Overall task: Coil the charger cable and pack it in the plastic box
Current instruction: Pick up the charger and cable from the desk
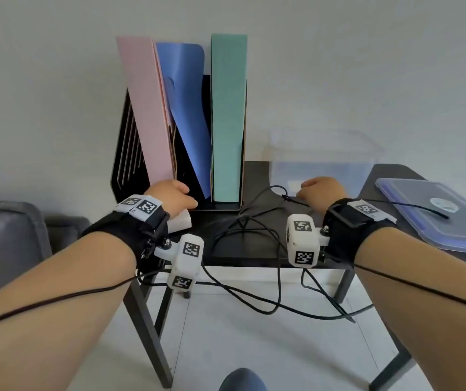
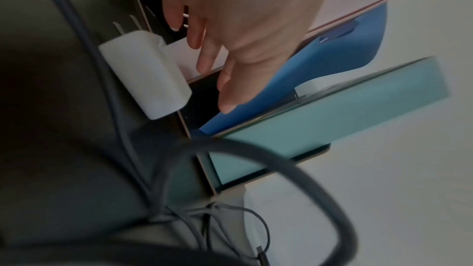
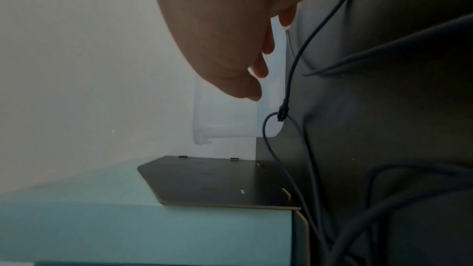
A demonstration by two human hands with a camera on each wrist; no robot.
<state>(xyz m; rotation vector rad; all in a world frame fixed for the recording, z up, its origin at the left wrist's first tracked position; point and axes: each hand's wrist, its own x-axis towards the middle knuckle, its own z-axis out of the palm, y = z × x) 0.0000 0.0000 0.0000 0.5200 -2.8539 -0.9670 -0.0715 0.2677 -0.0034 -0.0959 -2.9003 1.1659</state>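
A white charger block (image 1: 180, 221) (image 2: 145, 76) lies on the dark table (image 1: 254, 251) in front of the file rack. My left hand (image 1: 174, 194) (image 2: 217, 58) hovers just over it with relaxed, spread fingers and holds nothing. The black charger cable (image 1: 243, 221) (image 3: 289, 80) lies tangled across the table, and loops of it hang over the front edge. Its connector end (image 1: 285, 197) (image 3: 281, 113) lies just left of my right hand (image 1: 320, 187) (image 3: 256, 72), whose fingers are loosely curled and grip nothing. The clear plastic box (image 1: 325, 160) (image 3: 230, 124) stands open right behind that hand.
A black file rack (image 1: 126, 165) with pink (image 1: 147, 108), blue (image 1: 186, 108) and green folders (image 1: 227, 117) stands at the back left. The box's bluish lid (image 1: 437, 221) lies at the table's right end with a cable end on it. A grey sofa (image 1: 6, 244) is at the left.
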